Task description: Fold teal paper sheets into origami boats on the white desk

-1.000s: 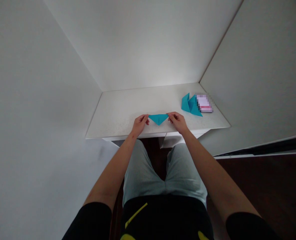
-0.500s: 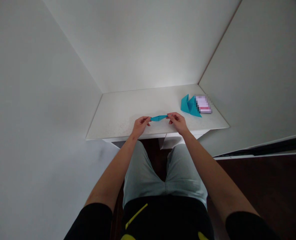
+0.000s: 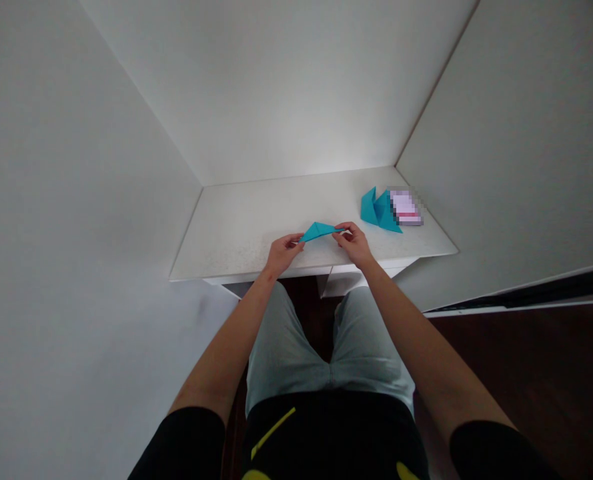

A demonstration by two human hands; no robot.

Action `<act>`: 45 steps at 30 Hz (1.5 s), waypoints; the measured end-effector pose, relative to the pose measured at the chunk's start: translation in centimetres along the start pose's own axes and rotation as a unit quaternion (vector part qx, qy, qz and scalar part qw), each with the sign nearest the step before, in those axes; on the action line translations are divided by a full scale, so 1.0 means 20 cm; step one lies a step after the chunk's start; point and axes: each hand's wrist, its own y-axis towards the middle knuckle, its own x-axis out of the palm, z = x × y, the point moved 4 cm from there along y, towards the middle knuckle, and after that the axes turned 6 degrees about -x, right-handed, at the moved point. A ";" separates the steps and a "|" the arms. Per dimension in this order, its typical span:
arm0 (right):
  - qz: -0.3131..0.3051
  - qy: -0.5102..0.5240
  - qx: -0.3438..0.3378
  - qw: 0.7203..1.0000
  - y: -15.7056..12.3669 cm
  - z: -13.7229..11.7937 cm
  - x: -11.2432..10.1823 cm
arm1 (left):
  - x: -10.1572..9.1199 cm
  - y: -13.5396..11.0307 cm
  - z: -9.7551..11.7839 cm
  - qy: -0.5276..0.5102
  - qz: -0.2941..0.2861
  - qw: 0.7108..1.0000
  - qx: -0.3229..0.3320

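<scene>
A folded piece of turquoise paper [image 3: 317, 231] is stretched between my two hands, just above the front part of the white desk [image 3: 246, 213]. My left hand [image 3: 283, 253] pinches its left tip between thumb and fingers. At the other end, my right hand [image 3: 355, 244] grips the right tip in the same way. The paper's upper edge rises to a low peak, and a crease runs down its face. The tips themselves are partly covered by my fingers.
A second turquoise folded paper shape [image 3: 380, 211] with pointed corners lies on the desk's right side. Touching or overlapping it is a phone-like object with a blurred pinkish screen [image 3: 405, 207]. White walls enclose the desk at the back, left and right.
The paper has turned from a narrow, edge-on strip so that more of its face shows, its peak now standing higher. Both hands keep hold and have barely shifted.
</scene>
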 end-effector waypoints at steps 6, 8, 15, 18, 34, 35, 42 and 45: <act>0.023 -0.039 0.011 0.999 0.01 0.02 0.03 | 0.00 -0.01 0.01 0.027 -0.001 0.999 0.021; 0.031 -0.044 0.013 0.998 0.02 0.02 0.04 | 0.00 -0.02 0.01 0.026 -0.002 0.999 0.026; 0.023 -0.055 0.007 0.998 0.02 0.02 0.06 | 0.01 -0.02 0.03 0.032 -0.018 0.999 0.027; 0.033 -0.066 0.004 0.997 0.02 0.01 0.06 | 0.01 -0.02 0.03 0.026 -0.020 0.999 0.024; 0.051 -0.074 0.003 0.996 0.04 0.05 0.07 | 0.01 0.00 0.02 0.047 -0.030 0.998 0.023; 0.051 -0.072 0.005 0.996 0.04 0.06 0.07 | 0.01 0.00 0.01 0.050 -0.031 0.998 0.023; 0.043 -0.077 -0.004 0.996 0.04 0.08 0.08 | 0.02 0.00 0.00 0.073 -0.031 0.997 0.017; 0.045 -0.070 -0.012 0.996 0.04 0.08 0.07 | 0.02 0.00 -0.01 0.083 -0.038 0.996 0.019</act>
